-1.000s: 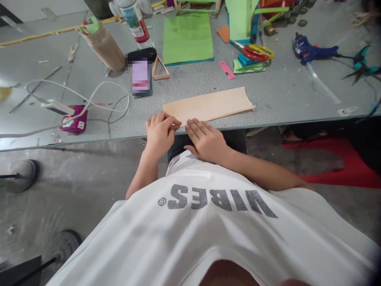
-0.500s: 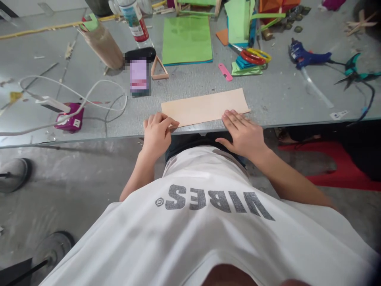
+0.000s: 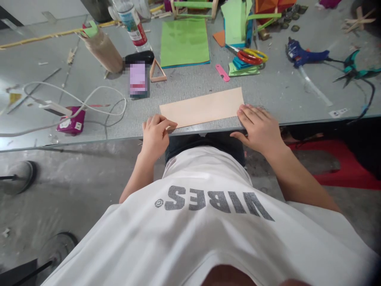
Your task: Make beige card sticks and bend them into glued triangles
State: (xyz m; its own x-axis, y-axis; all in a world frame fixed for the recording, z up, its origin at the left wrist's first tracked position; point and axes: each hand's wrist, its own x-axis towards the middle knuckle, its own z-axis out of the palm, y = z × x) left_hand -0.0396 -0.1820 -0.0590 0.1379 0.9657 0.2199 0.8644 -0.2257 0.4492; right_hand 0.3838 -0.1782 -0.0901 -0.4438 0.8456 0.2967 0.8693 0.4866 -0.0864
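Note:
A pale peach strip of paper [image 3: 202, 106] lies along the near edge of the table, slightly slanted. At its near left corner, my left hand [image 3: 156, 133] is closed, its fingers bent and the fingertips pinching that corner. My right hand [image 3: 260, 126] lies flat over the strip's near right corner, fingers stretched out together and thumb apart, hanging by the table edge. The part of the strip under the right fingers is hidden. Beyond the strip are a pink cutter [image 3: 222, 73] and a small wooden triangle [image 3: 157, 72].
Green paper sheets [image 3: 185, 43] lie farther back, with red and yellow scissors [image 3: 250, 55] on folded papers. A blue glue gun [image 3: 306, 55] and pliers [image 3: 351, 69] are at right. At left are a phone [image 3: 138, 79], a bottle [image 3: 132, 26] and a purple plug adapter [image 3: 71, 120] with cables.
My right hand has slid right along the strip's near edge to its right end, still flat. My left hand stays on the left corner. The view has shifted slightly.

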